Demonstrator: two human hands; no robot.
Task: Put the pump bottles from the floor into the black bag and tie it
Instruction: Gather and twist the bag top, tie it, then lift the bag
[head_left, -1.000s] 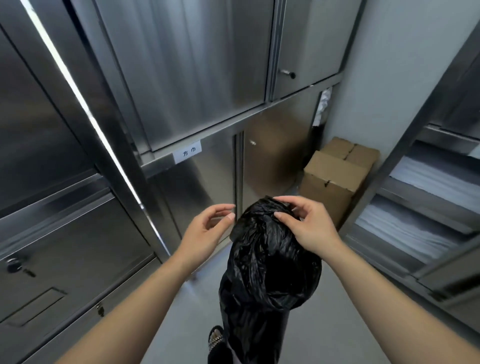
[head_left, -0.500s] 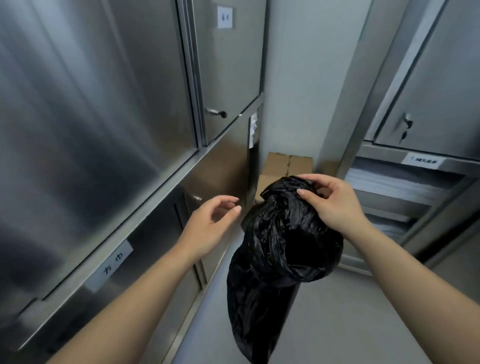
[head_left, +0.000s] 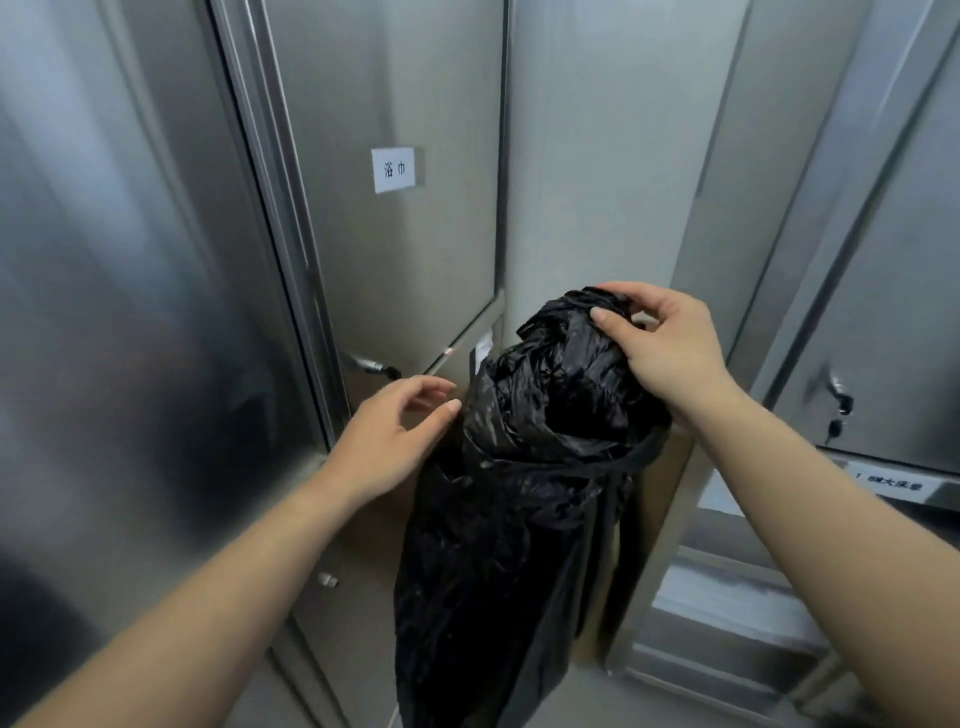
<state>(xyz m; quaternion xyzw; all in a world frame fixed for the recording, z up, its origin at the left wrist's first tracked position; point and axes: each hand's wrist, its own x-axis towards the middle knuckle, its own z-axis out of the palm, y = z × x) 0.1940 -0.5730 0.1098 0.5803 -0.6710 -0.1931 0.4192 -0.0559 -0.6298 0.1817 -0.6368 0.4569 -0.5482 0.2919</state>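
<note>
The black bag (head_left: 519, 519) hangs in the air by the steel cupboards (head_left: 405, 260), its bunched top clamped in the grip of the right hand (head_left: 670, 353), the left hand (head_left: 387, 441) loose and empty beside it; no pump bottles show, so probably only the knot is left.

The right hand (head_left: 670, 353) grips the bunched top of the black bag (head_left: 519, 519), which hangs below its fingers (head_left: 605, 317). The left hand (head_left: 384, 447) is relaxed, fingertips (head_left: 453, 408) just beside the bag, perhaps touching.
</note>
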